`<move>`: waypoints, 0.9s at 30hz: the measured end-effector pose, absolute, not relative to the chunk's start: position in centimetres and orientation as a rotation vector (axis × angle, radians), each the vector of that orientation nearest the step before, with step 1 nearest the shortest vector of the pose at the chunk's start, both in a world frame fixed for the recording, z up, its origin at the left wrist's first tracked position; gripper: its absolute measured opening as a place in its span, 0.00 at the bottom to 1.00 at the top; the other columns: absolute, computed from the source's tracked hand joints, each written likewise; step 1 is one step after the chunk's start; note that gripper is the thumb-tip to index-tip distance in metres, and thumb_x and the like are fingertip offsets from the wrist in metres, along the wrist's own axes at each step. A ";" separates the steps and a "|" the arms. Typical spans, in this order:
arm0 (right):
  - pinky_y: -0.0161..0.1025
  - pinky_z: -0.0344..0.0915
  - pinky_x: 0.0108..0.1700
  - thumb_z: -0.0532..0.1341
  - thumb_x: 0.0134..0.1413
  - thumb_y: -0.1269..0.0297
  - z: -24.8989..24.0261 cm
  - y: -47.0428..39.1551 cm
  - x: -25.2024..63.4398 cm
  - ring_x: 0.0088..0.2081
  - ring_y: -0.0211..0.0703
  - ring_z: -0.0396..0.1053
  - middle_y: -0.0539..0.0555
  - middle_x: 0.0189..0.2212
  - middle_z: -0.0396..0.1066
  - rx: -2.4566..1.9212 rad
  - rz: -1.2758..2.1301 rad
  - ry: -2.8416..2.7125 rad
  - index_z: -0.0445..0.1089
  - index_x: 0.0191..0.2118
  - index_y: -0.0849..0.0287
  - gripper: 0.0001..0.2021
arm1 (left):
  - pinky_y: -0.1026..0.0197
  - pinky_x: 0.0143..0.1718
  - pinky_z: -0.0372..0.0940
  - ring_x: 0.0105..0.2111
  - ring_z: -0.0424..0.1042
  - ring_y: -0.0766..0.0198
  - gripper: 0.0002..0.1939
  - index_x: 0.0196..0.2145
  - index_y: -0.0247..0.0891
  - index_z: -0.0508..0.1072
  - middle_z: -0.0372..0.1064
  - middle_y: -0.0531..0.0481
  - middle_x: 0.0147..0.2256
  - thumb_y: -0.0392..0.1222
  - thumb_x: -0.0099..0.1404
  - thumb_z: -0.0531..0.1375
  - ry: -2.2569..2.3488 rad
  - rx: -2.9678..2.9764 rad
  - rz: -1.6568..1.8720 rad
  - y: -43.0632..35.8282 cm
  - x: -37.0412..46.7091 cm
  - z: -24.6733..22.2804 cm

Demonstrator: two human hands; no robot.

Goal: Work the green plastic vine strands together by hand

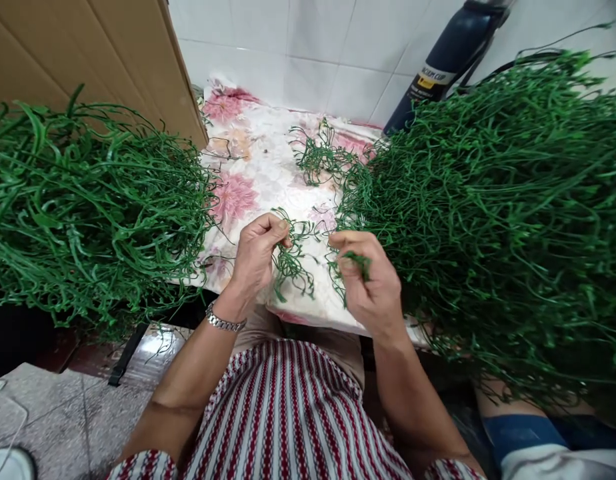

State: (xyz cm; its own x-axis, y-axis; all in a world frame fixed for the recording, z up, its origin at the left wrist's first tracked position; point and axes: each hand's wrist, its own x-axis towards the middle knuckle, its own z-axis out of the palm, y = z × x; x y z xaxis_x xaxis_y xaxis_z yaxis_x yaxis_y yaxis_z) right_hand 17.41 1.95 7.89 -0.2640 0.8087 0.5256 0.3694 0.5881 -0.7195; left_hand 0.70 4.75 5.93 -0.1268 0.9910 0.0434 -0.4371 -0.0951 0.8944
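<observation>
Just below centre, a green sprig [294, 265] is pinched by the left hand [258, 250]; towards four o'clock, green strands [359, 261] are clasped by the right hand [375, 290]. Loose tendrils could be snagged by the large pile [488, 200] at three o'clock, if brushed. Gripped stem ends are hidden; the pile's outer edge is cut off.

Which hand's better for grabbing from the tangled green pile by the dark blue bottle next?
Probably the right hand: it's nearer the tangled green pile than the left hand. Both hold thin green strands.
</observation>
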 end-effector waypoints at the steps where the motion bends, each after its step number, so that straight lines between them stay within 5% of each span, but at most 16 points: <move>1: 0.38 0.63 0.36 0.50 0.60 0.68 7.7 2.1 17.7 0.34 0.39 0.66 0.55 0.35 0.66 -0.978 0.637 -1.805 0.61 0.36 0.57 0.04 | 0.68 0.27 0.57 0.22 0.62 0.72 0.10 0.19 0.35 0.65 0.60 0.56 0.18 0.38 0.54 0.62 0.894 0.859 1.526 4.5 0.6 5.9; 5: 0.33 0.58 0.26 0.52 0.60 0.65 6.8 2.1 17.3 0.21 0.32 0.58 0.48 0.25 0.63 -1.060 0.757 -1.831 0.64 0.39 0.58 0.06 | 0.66 0.33 0.58 0.26 0.63 0.70 0.08 0.20 0.35 0.67 0.60 0.54 0.21 0.38 0.54 0.62 0.811 0.878 1.549 3.9 0.4 5.8; 13: 0.37 0.64 0.39 0.58 0.55 0.61 6.7 1.3 14.7 0.36 0.41 0.68 0.55 0.36 0.70 -0.988 0.484 -2.153 0.64 0.43 0.59 0.11 | 0.65 0.34 0.59 0.29 0.64 0.69 0.10 0.20 0.36 0.67 0.61 0.54 0.25 0.39 0.54 0.63 0.772 0.898 1.589 3.2 0.7 6.0; 19: 0.36 0.60 0.33 0.55 0.57 0.62 5.1 1.3 14.6 0.32 0.41 0.65 0.54 0.29 0.67 -1.098 0.263 -2.246 0.64 0.34 0.59 0.06 | 0.65 0.34 0.61 0.26 0.65 0.70 0.09 0.22 0.37 0.67 0.62 0.55 0.23 0.40 0.55 0.62 0.766 0.723 1.593 2.8 2.1 5.6; 27: 0.35 0.59 0.33 0.54 0.57 0.69 5.9 2.1 16.9 0.30 0.37 0.62 0.51 0.26 0.63 -0.906 0.669 -1.922 0.63 0.32 0.59 0.03 | 0.64 0.31 0.62 0.24 0.67 0.68 0.09 0.25 0.36 0.66 0.68 0.53 0.22 0.42 0.57 0.61 0.680 0.770 1.410 2.7 1.7 6.0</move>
